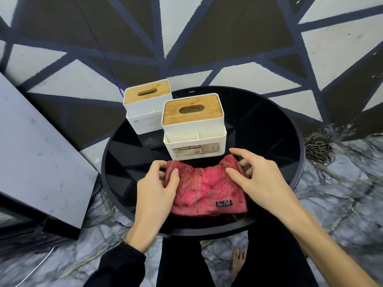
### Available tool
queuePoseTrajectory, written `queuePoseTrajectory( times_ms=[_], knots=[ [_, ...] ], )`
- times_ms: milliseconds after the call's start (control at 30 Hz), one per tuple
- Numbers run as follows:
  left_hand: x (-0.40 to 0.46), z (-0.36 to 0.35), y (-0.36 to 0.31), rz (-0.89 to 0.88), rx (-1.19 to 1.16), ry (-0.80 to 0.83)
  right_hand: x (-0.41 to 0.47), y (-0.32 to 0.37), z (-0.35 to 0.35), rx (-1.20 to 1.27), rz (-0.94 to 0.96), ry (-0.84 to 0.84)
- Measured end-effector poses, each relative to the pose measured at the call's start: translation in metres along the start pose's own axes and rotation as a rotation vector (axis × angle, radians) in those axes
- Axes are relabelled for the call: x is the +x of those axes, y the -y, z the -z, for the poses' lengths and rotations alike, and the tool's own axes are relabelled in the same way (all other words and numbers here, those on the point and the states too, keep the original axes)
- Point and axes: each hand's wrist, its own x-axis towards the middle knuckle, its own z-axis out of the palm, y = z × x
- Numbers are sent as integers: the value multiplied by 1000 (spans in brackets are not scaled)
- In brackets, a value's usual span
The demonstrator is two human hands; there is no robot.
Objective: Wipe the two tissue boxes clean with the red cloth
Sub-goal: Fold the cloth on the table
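On the near half of the round black table (290, 129), toward six o'clock, lies the red cloth (207, 187), rumpled and stained dark in patches, with a small black label sewn near its near edge. The left hand (155, 187) pinches the cloth's far left corner between thumb and curled fingers, and the right hand (259, 179) grips the far right corner, its thumb laid across the top of the fabric and its fingers curled round the bunched edge, the index finger reaching out past it. Just beyond the cloth, near the table's middle, stands the near tissue box (193, 129), white with a wooden lid that has an oval slot, a divided open tray on its front and a worn label reading "TISSUE HOLDER"; it sits close to the cloth's far edge, whether touching I cannot tell. Behind it, toward eleven o'clock at the table's rim, stands the far tissue box (147, 106), of the same make, its front face smudged. At nine o'clock off the table sits a grey slab (37, 154), and a chain (318, 151) lies on the marbled floor (342, 193) at three o'clock.
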Motion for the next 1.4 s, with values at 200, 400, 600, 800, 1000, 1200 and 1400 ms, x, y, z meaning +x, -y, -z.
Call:
queuePoseTrajectory(
  times_ms=[200, 400, 600, 800, 1000, 1200, 1400],
  knots=[
    [-5, 6, 5, -82, 134, 26, -9, -4, 2, -28, 22, 30],
    [-4, 12, 12, -158, 397, 36, 1, -8, -2, -173, 84, 61],
    [-1, 17, 16, -179, 376, 82, 5, -14, -1, -148, 90, 76],
    [17, 16, 17, -173, 274, 71, 15, -14, 1, -42, 53, -60],
    [50, 16, 8, -181, 124, 127, 44, -4, 5, -29, 101, -3],
    [98, 20, -4, -271, 39, 313, 84, 6, 11, -25, 112, 167],
    [129, 21, 2, -311, 51, 406, 103, 12, 14, 79, 209, 305]
  ],
)
